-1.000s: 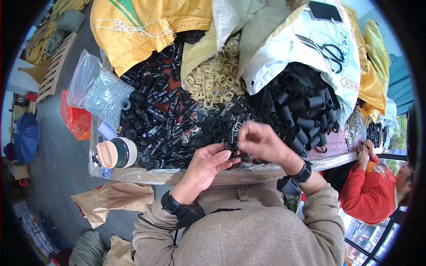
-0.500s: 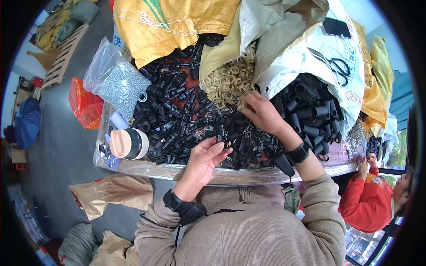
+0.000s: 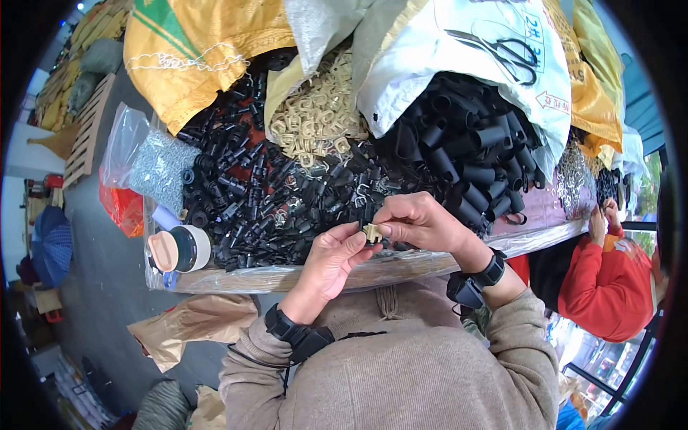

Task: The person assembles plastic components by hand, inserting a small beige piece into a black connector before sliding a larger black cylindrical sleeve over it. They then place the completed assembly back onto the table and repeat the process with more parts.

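One small cream-coloured clip (image 3: pixel 372 231) is in work, pinched between the fingertips of the left hand (image 3: pixel 333 258) and the right hand (image 3: pixel 416 222), both closed narrowly on it just above the near edge of the wooden table (image 3: pixel 287 276). Judged from the heaps, very little is done: behind the clip the table carries a large mound of black plastic fittings (image 3: pixel 265 193), untouched. Behind that mound, a yellow sack (image 3: pixel 193 57) spills more fittings, a pale bag holds cream clips (image 3: pixel 315 118), and a white sack (image 3: pixel 459 64) spills black tubes (image 3: pixel 466 150). Left of the mound: clear bag of small grey parts (image 3: pixel 158 168), lidded cup (image 3: pixel 179 249).
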Action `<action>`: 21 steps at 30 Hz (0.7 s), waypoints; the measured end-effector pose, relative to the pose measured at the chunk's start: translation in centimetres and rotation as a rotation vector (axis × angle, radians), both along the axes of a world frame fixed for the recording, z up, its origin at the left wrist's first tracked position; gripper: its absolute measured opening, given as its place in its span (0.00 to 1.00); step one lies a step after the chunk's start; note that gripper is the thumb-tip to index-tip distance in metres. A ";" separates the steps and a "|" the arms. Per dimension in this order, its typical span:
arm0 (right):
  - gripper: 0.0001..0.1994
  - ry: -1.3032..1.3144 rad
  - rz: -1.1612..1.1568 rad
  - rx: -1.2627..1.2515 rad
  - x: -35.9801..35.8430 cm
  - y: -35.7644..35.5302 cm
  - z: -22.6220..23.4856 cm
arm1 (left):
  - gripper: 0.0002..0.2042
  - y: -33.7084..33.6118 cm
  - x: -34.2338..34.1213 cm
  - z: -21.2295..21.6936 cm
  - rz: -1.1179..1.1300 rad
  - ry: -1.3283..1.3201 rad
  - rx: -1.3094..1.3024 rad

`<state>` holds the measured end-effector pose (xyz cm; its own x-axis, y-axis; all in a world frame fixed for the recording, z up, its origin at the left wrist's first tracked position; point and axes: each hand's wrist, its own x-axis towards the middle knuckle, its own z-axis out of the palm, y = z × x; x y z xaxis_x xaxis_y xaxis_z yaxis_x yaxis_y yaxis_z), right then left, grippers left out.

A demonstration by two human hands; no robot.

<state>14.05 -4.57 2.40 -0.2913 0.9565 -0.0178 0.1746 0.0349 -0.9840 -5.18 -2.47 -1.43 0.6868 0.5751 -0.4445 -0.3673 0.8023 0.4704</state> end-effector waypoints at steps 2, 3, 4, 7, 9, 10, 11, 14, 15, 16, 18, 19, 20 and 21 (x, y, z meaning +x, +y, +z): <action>0.07 -0.023 -0.002 0.054 0.2 -0.1 -0.4 | 0.12 0.0 0.3 -0.2 -0.006 0.018 -0.006; 0.08 -0.037 -0.003 0.081 0.3 -0.1 -0.6 | 0.12 0.0 0.4 -0.2 -0.004 0.028 -0.009; 0.08 -0.032 -0.008 0.076 0.4 -0.2 -0.7 | 0.13 0.0 0.5 -0.3 -0.001 0.036 -0.013; 0.06 0.058 -0.017 -0.153 0.5 -0.1 -0.7 | 0.12 0.1 0.7 -0.4 -0.027 0.039 -0.019; 0.06 0.025 -0.056 -0.135 0.2 -0.1 -0.8 | 0.12 0.2 0.7 -0.5 -0.036 0.037 -0.025; 0.07 -0.011 -0.093 -0.112 0.1 0.0 -0.8 | 0.12 0.3 0.7 -0.4 -0.041 0.049 -0.028; 0.07 -0.047 -0.128 -0.090 -0.1 0.0 -0.9 | 0.12 0.5 0.7 -0.4 -0.045 0.060 -0.031; 0.06 -0.083 -0.165 -0.123 -0.4 0.0 -1.0 | 0.11 0.9 0.3 -0.3 -0.061 0.061 -0.031; 0.07 -0.101 -0.182 -0.133 -0.5 0.0 -0.9 | 0.11 1.1 0.1 -0.2 -0.075 0.052 -0.018; 0.07 -0.106 -0.176 -0.133 -0.5 -0.2 -0.9 | 0.10 1.2 -0.2 -0.2 -0.088 0.044 -0.006; 0.07 -0.309 -0.092 0.162 -0.2 -0.9 -1.4 | 0.10 1.3 -1.1 -0.5 -0.061 0.035 -0.002; 0.07 -0.409 -0.049 0.310 0.0 -1.2 -1.6 | 0.10 1.5 -1.4 -0.6 -0.043 0.030 0.002; 0.07 -0.413 -0.043 0.313 0.0 -1.5 -1.9 | 0.10 1.5 -1.6 -0.6 -0.025 0.024 0.007; 0.07 -0.569 -0.014 0.381 0.0 -1.8 -2.5 | 0.10 1.4 -1.7 -0.7 -0.020 0.020 0.006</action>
